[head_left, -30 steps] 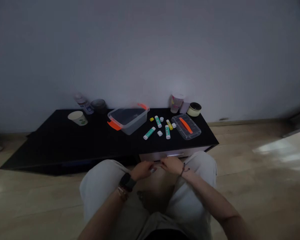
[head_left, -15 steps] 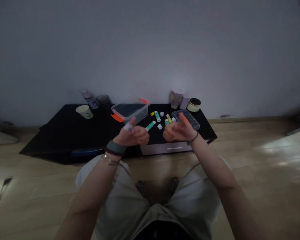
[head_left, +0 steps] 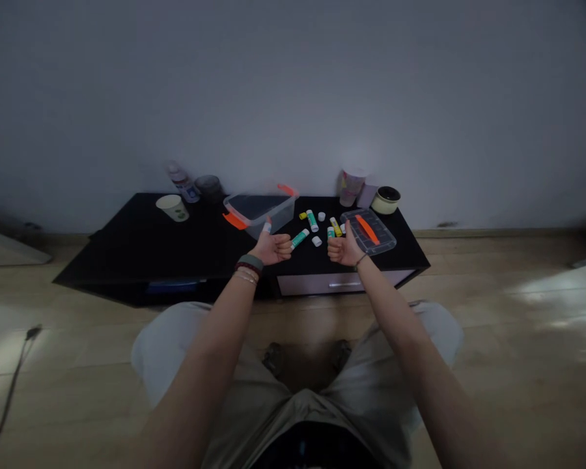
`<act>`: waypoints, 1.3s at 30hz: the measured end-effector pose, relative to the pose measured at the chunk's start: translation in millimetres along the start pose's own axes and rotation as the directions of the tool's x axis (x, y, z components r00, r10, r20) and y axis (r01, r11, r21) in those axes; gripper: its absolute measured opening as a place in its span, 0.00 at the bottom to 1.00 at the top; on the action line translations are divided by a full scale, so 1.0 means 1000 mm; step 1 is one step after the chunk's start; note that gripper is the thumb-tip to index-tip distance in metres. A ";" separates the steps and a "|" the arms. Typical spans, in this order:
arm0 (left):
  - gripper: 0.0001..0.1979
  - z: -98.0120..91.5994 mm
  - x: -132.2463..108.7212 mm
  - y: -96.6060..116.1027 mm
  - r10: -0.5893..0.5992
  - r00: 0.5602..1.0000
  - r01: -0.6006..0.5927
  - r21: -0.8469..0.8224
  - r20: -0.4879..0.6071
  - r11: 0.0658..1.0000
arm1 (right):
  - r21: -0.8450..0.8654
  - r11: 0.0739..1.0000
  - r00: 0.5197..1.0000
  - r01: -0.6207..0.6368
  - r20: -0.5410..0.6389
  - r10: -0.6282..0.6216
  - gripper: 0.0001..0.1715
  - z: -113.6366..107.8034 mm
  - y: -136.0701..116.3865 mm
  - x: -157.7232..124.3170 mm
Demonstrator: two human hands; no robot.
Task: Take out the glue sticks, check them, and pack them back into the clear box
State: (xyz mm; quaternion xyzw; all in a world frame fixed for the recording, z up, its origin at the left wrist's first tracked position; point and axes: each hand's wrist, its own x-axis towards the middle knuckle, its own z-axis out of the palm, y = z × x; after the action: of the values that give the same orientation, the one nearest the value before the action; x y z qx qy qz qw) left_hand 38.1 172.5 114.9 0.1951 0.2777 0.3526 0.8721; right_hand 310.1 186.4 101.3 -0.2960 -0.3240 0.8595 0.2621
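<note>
My left hand (head_left: 272, 247) is closed with the thumb raised, in front of a clear plastic box (head_left: 284, 218) with orange clips. Beside its knuckles lies a green and white glue stick (head_left: 300, 238). My right hand (head_left: 346, 250) has curled fingers and thumb up too, with nothing visible in it. It partly covers another green glue stick (head_left: 331, 232) near a yellow one (head_left: 336, 227). A third green glue stick (head_left: 312, 221) lies farther back. Around them are white caps (head_left: 317, 241) and a yellow cap (head_left: 303, 215). A clear lid (head_left: 381, 233) with an orange handle lies right of my right hand.
The low black cabinet (head_left: 200, 251) stands against a wall. On its left are a paper cup (head_left: 173, 208), a bottle (head_left: 183, 184) and a dark jar (head_left: 209, 187). At back right stand a patterned cup (head_left: 351, 187) and a cream round pot (head_left: 385, 200). A cable (head_left: 10, 391) lies on the floor.
Both hands have moved forward, farther over the cabinet, keeping the same thumbs-up shape. The view has shifted slightly. Objects on the cabinet stay in place.
</note>
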 end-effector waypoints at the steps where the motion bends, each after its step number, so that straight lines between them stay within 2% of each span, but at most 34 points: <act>1: 0.35 -0.002 0.002 0.000 -0.001 1.000 0.001 -0.005 0.000 1.000 | 0.007 1.000 1.000 0.007 0.006 -0.007 0.44 0.000 0.001 0.000; 6: 0.34 0.002 0.007 0.004 0.010 1.000 -0.010 0.012 0.001 1.000 | 0.016 1.000 0.999 0.026 0.044 -0.027 0.44 -0.001 -0.007 0.001; 11: 0.35 0.007 0.007 0.001 0.030 0.999 -0.029 0.032 -0.038 0.999 | -0.009 1.000 1.000 0.029 0.007 -0.029 0.43 0.001 -0.013 0.000; 16: 0.35 0.003 0.008 -0.002 0.022 1.000 -0.021 0.062 -0.019 0.998 | -0.040 0.999 0.998 0.025 -0.061 -0.027 0.43 0.001 -0.013 -0.001; 25: 0.36 -0.005 0.013 -0.002 0.020 1.000 -0.019 0.062 -0.007 0.998 | -0.021 1.000 0.999 0.023 -0.034 -0.024 0.42 -0.004 -0.013 0.002; 29: 0.36 -0.007 0.015 -0.001 0.020 1.000 -0.020 0.092 -0.005 0.996 | -0.081 0.995 0.998 0.051 -0.040 -0.054 0.42 -0.002 -0.017 0.005; 31: 0.36 -0.005 0.018 -0.001 0.013 0.999 -0.007 0.171 -0.029 0.985 | -0.151 0.985 0.991 0.085 -0.094 -0.099 0.41 0.000 -0.021 0.009; 33: 0.36 -0.001 0.023 -0.003 0.049 0.994 -0.018 0.297 -0.097 0.955 | -0.269 0.956 0.961 0.113 -0.215 -0.174 0.39 0.001 -0.025 0.015; 35: 0.34 0.002 0.028 -0.004 0.158 0.975 -0.081 0.417 -0.155 0.905 | -0.473 0.875 0.881 0.100 -0.366 -0.299 0.33 -0.001 -0.029 0.020; 37: 0.32 0.003 0.031 -0.004 0.302 0.936 -0.182 0.492 -0.177 0.852 | -0.729 0.685 0.757 0.001 -0.447 -0.476 0.25 -0.006 -0.029 0.023; 38: 0.31 0.003 0.033 -0.003 0.366 0.912 -0.229 0.514 -0.183 0.827 | -0.830 0.551 0.705 -0.088 -0.443 -0.554 0.21 -0.009 -0.028 0.023; 39: 0.30 0.001 0.034 -0.002 0.421 0.886 -0.266 0.530 -0.194 0.805 | -0.891 0.411 0.673 -0.191 -0.424 -0.607 0.16 -0.012 -0.026 0.023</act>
State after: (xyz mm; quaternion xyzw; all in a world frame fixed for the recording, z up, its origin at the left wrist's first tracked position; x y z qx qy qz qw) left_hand 60.2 195.3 103.3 0.4005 0.4471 0.4498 0.6614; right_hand 308.7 223.3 105.0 -0.6409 -0.6351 0.3250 0.2835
